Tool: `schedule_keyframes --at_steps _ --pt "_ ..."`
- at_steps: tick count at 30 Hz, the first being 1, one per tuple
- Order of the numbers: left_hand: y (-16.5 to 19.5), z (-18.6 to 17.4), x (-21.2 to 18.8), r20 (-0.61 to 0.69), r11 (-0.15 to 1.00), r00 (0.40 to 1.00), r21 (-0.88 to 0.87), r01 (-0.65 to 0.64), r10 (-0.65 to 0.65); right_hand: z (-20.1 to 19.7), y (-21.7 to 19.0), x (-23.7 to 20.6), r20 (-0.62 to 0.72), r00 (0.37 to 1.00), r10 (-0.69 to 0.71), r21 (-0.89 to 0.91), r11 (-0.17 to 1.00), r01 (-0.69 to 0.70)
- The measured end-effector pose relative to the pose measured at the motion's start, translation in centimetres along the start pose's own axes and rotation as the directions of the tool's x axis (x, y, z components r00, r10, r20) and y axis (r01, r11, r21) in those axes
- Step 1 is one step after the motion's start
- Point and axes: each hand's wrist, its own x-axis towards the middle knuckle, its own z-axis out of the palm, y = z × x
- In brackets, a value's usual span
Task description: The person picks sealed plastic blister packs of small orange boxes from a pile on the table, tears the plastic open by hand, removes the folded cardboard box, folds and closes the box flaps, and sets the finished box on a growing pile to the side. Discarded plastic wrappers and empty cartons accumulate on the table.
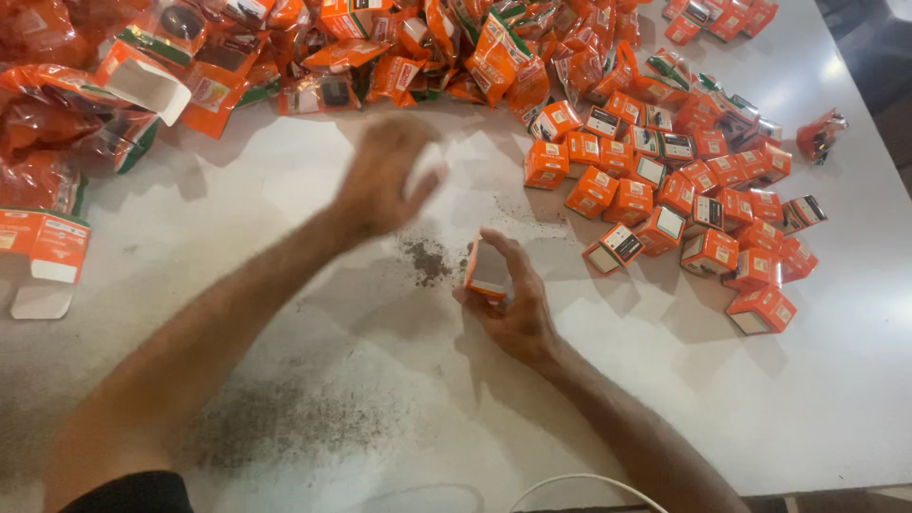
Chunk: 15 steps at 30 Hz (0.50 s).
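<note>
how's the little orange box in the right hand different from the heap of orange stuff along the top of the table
The small box in the right hand is folded into shape; the heap at the table's far edge is crumpled wrappers and flattened cartons. The small box is a single piece; the heap is many, lying loose. Both are orange.

Warm indoor light, soft shadows, left hand [385, 180] motion-blurred, glare top right

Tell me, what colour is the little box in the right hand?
Orange box, with a white side; head view.
</note>
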Motion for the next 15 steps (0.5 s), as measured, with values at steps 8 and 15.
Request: schedule_keyframes --at_steps 8,15 --pt "-9.6 -2.9 0.7 0.23 0.745 0.879 0.64 0.186 -0.417 0.3 -0.7 0.4 -0.032 0.999 -0.041 -0.161 0.986 0.036" --pt "-0.4 -3.3 -2.7 0.353 0.878 0.832 0.384 0.287 -0.427 -1.2 -1.4 -0.3 0.235 0.963 -0.135 -0.206 0.961 0.184"
